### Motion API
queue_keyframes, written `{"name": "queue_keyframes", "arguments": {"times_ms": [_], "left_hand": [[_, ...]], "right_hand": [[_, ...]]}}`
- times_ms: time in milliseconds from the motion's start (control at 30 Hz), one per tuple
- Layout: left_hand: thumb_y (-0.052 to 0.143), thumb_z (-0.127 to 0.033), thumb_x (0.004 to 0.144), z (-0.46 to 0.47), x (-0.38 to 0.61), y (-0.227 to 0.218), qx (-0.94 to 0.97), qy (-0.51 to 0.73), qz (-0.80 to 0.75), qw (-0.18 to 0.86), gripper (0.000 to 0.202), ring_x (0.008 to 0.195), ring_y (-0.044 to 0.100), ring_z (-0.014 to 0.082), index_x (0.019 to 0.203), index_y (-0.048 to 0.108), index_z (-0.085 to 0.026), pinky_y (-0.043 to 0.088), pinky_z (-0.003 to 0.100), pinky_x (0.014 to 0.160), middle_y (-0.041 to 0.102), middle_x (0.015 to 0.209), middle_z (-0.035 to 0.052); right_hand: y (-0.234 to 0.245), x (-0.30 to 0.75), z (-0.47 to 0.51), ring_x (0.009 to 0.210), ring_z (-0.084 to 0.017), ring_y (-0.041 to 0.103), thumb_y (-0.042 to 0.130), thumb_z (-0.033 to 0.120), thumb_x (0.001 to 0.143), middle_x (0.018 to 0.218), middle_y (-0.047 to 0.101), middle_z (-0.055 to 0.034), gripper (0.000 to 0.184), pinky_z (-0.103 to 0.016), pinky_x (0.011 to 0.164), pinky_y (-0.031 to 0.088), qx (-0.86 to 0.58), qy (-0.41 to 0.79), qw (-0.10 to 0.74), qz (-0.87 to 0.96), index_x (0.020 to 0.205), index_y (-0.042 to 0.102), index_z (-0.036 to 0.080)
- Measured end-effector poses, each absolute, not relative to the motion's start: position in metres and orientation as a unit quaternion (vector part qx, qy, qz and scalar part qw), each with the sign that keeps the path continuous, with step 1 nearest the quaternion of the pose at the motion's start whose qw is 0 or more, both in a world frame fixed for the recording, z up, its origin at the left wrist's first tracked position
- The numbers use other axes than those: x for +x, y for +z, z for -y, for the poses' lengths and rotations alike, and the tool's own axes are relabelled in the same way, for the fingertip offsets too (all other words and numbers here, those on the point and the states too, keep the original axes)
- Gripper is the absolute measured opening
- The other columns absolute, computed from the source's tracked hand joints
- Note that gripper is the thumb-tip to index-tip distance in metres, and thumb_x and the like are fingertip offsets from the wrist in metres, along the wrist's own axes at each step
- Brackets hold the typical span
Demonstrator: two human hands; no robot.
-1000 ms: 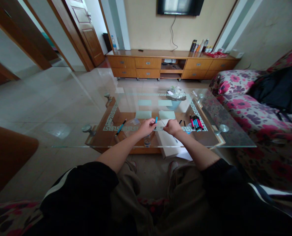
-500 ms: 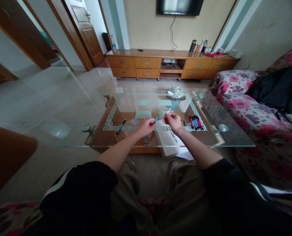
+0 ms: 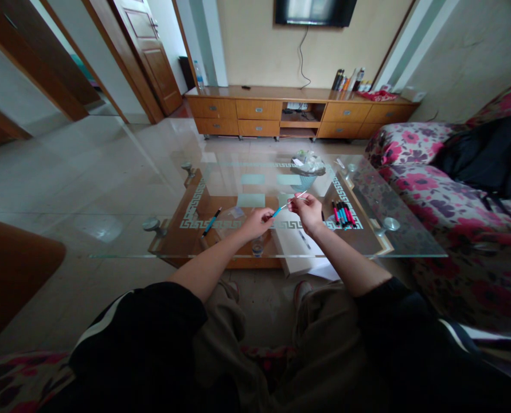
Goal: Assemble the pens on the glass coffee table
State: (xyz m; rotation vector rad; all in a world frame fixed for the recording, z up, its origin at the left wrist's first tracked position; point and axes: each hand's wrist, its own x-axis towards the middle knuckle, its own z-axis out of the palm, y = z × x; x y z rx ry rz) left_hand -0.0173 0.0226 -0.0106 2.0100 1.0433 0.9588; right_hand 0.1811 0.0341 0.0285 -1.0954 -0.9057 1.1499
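My left hand (image 3: 258, 222) pinches a short blue pen barrel (image 3: 277, 211), tilted up to the right above the glass table. In the fingers of my right hand (image 3: 309, 213) is a thin whitish pen refill (image 3: 303, 194). Its lower end meets or nearly meets the barrel's upper end; whether it is inside I cannot tell. To the left lies a blue and black pen (image 3: 211, 222) on the glass. Several pink, blue and black pen parts (image 3: 343, 214) lie in a bunch right of my right hand.
The glass table (image 3: 405, 248) has a lower shelf, where a white box (image 3: 296, 261) shows. A clear plastic wrapper (image 3: 236, 212) lies near my left hand. A blue lined waste basket (image 3: 303, 182) stands toward the far side. A flowered sofa (image 3: 414, 172) borders the right.
The refill has tilted flatter and come in line with the blue barrel. My right hand has shifted slightly right, and the barrel now leans more to the right.
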Motion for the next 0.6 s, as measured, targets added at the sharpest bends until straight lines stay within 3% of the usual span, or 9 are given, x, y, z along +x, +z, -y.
{"name": "queue_keyframes", "arguments": {"times_ms": [167,267,433,600], "left_hand": [[0.061,-0.028,0.093,-0.0232,-0.0163,-0.0094,0.771,0.369,-0.396,0.336,0.023,0.087,0.071,0.0193,0.108,0.072,-0.016,0.054,0.03,0.079,0.077,0.098,0.0075],[0.061,-0.03,0.093,-0.024,-0.0153,-0.009,0.765,0.375,-0.403,0.335,0.026,0.088,0.07,0.02,0.111,0.072,-0.015,0.054,0.03,0.079,0.077,0.1,0.009],[0.059,-0.031,0.094,-0.0226,-0.0132,-0.0057,0.776,0.353,-0.406,0.328,0.024,0.077,0.066,0.0166,0.097,0.074,-0.012,0.051,0.028,0.075,0.075,0.088,0.0072],[0.061,-0.038,0.093,-0.0206,-0.0091,-0.0062,0.754,0.337,-0.393,0.404,0.029,0.063,0.06,0.0124,0.083,0.069,-0.012,0.047,0.022,0.062,0.069,0.072,0.0031]], "right_hand": [[0.0255,0.1781,-0.0313,0.06,-0.013,0.065,0.071,0.045,0.082,0.073,0.07,-0.0007,0.027,-0.027,0.063,0.058,-0.465,0.529,0.571,0.422,0.085,0.064,0.019],[0.0251,0.1777,-0.031,0.06,-0.011,0.062,0.075,0.049,0.078,0.071,0.068,0.0005,0.032,-0.023,0.06,0.054,-0.474,0.496,0.566,0.457,0.081,0.066,0.019],[0.0243,0.1792,-0.031,0.059,-0.012,0.061,0.087,0.05,0.064,0.073,0.071,-0.0006,0.045,-0.023,0.055,0.05,-0.47,0.502,0.568,0.453,0.09,0.066,0.02],[0.0207,0.1814,-0.0328,0.056,-0.01,0.055,0.083,0.055,0.069,0.071,0.07,-0.003,0.04,-0.023,0.051,0.044,-0.477,0.498,0.549,0.473,0.078,0.068,0.018]]}}
